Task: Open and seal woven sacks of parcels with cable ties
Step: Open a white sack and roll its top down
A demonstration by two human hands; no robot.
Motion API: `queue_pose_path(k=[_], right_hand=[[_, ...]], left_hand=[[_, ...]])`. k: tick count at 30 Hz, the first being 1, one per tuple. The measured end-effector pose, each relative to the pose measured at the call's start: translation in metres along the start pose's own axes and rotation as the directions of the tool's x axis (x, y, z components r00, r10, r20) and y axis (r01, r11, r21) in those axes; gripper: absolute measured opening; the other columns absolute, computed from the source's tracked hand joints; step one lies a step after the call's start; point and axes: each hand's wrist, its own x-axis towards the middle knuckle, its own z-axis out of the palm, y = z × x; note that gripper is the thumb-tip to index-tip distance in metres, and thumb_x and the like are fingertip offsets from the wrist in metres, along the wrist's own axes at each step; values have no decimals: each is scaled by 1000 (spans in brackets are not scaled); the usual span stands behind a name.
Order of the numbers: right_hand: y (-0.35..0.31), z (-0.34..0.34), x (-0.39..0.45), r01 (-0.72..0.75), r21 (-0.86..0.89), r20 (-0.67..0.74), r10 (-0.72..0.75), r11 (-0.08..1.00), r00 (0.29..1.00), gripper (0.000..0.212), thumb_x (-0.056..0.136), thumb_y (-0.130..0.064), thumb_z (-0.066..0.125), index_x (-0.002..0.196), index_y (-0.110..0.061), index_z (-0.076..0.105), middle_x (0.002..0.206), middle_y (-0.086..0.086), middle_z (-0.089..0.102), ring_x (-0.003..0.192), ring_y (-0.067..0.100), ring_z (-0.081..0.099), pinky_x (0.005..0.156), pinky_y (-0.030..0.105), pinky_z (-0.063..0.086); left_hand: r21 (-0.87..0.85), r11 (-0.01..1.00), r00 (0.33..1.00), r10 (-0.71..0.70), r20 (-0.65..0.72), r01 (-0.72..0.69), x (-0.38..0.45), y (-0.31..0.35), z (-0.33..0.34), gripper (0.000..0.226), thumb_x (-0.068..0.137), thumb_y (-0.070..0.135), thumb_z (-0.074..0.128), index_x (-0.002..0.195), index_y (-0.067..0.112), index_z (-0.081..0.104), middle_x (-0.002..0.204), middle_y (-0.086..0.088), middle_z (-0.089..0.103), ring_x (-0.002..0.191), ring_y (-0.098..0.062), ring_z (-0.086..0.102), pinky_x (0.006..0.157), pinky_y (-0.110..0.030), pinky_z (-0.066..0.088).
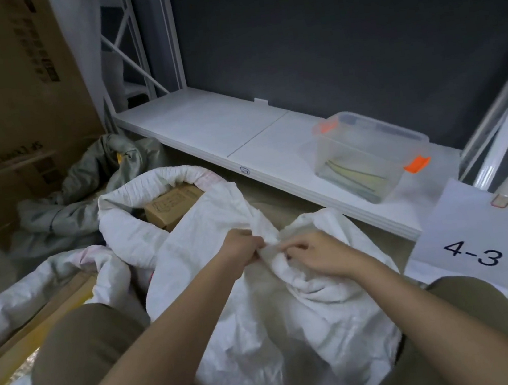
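Note:
A white woven sack (pixel 283 324) lies between my knees, its top gathered into a bunch at the centre of the view. My left hand (pixel 242 248) grips the bunched neck from the left. My right hand (pixel 314 254) pinches the folded fabric just to the right of it, fingers curled. I cannot make out a cable tie between the hands. Behind, a second white sack (pixel 141 226) stands open with a cardboard parcel (pixel 172 203) showing inside. A clear plastic box (pixel 367 154) with orange clips sits on the shelf and holds long pale strips.
A low white shelf (pixel 211 126) runs across the back. A paper sign reading 4-3 (pixel 475 237) leans at the right. Large cardboard boxes (pixel 7 95) stand at the left, with grey bags (pixel 90 188) heaped below. Another open sack with a flat box (pixel 36 318) lies at my left knee.

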Motion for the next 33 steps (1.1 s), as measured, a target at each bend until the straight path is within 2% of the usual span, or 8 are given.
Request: queue_pose_path(k=[3,7,11,15,20,25,29,33], right_hand=[[-6,-14,15,88,-420,-168,-173,903,970,44,95,-10,43,135,-26,53,136,-2,55,118,18,52,88,28,42],[-14,-24,45,347,-818,147,-416,459,897,85,74,10,59,146,-28,37,157,1,27,141,26,28,105,37,34],[-20,-33,74,455,-868,324,-468,198,822,47,45,0,78,89,-15,68,124,10,63,127,38,50,103,48,40],[-51,-33,72,364,-878,310,-211,309,927,14,70,-11,58,68,-19,47,70,1,52,76,28,57,68,32,45],[-84,-23,82,191,-917,210,17,351,977,15,84,-18,53,76,-17,40,74,-2,40,72,21,49,63,29,43],[-112,-19,94,103,-853,210,157,511,965,17,87,-20,56,76,-11,47,74,2,49,68,19,53,61,28,44],[-110,-47,90,214,-724,176,-125,655,976,21,79,-12,57,73,-26,42,77,-5,48,79,21,52,55,27,35],[-83,-61,79,218,-611,-12,-284,761,959,21,79,-7,53,80,-25,43,80,-2,52,76,23,50,52,28,30]], left_hand=[[27,998,997,62,43,-63,-8,-4,-3,35,81,-11,56,113,5,58,95,-16,64,88,-30,61,84,-44,53],[121,978,979,152,138,-169,-23,-7,-11,42,80,-11,57,111,17,54,84,-4,55,74,-19,55,65,-29,47],[197,942,943,219,251,-272,-31,-4,-30,43,75,-16,60,98,20,59,83,-4,54,75,-16,52,73,-30,45],[479,853,959,77,274,-205,-36,9,-54,43,80,-6,64,112,21,54,101,-5,59,90,-19,56,80,-30,50],[847,511,990,68,127,-144,-47,34,-48,60,91,19,52,145,17,25,137,-9,44,120,-24,46,92,-31,42],[807,578,991,111,70,-122,-49,37,-9,80,87,44,60,145,13,15,141,-13,28,135,-32,26,107,-41,30],[567,780,923,374,-87,-263,-33,26,-18,23,89,13,56,105,11,40,102,-9,52,95,-26,50,73,-31,40],[238,860,873,481,-79,-452,-37,44,-49,20,76,-5,55,84,12,55,75,-2,53,69,-14,50,62,-27,41]])
